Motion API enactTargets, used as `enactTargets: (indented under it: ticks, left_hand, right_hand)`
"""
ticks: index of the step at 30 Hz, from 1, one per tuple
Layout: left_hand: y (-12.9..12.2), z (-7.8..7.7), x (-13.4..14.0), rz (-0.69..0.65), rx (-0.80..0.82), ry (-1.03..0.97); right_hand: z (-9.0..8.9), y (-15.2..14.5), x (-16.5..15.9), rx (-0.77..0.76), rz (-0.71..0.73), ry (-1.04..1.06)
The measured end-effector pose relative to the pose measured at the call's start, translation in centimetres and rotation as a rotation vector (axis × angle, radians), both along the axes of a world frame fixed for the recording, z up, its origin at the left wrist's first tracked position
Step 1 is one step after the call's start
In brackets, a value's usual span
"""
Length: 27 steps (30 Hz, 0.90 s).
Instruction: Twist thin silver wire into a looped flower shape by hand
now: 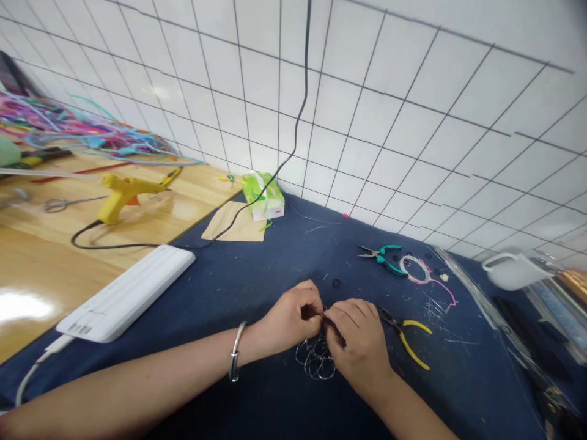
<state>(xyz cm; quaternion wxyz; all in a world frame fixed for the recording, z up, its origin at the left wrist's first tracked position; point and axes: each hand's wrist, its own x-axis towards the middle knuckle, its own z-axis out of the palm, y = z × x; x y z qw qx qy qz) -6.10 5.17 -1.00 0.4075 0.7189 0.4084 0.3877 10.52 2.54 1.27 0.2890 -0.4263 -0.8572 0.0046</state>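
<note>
My left hand (293,315) and my right hand (360,339) meet over the dark blue mat (257,287), fingertips nearly touching. Both are closed in a pinch on the thin metal wire, though the exact spot is mostly hidden by the fingers. Several loops of the silvery wire (320,365) hang or lie just below the fingertips. Pliers with yellow handles (415,348) lie right beside my right hand, their jaws partly behind it. Farther back are needle-nose pliers with teal handles (383,255). A small dark ring (336,283) rests beyond my hands.
At left, a white power strip (126,293) and a yellow glue gun (121,195) with tangled coloured pipe cleaners behind. A tissue pack (263,194) stands by the tiled wall, a black cord crossing it. To the right are a white wire coil (415,269), wire scraps and a white mug (516,271).
</note>
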Motion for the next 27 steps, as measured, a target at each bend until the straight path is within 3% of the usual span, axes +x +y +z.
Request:
enactTargets:
  ticks: [7, 12, 15, 20, 27]
  left_hand:
    - [0.4, 1.4, -0.7, -0.196, -0.490, -0.369]
    - [0.8, 1.3, -1.0, -0.343, -0.687, -0.537]
    - [0.9, 1.1, -0.9, -0.339, -0.644, -0.494]
    - [0.8, 0.9, -0.7, -0.213, -0.451, -0.289]
    - [0.8, 0.8, -0.7, -0.218, -0.323, -0.161]
  right_hand:
    - [-0.3, 0.7, 0.6, -0.027, 0.125, 0.116]
    - [-0.3, 0.5, 0.5, -0.121, 0.161, 0.154]
    - [-0.4, 0.5, 0.5, -0.142, 0.147, 0.137]
    - [-0.2, 1.1, 0.7, -0.182, 0.154, 0.126]
    - [0.1, 1.6, 0.7, -0.321, 0.168, 0.205]
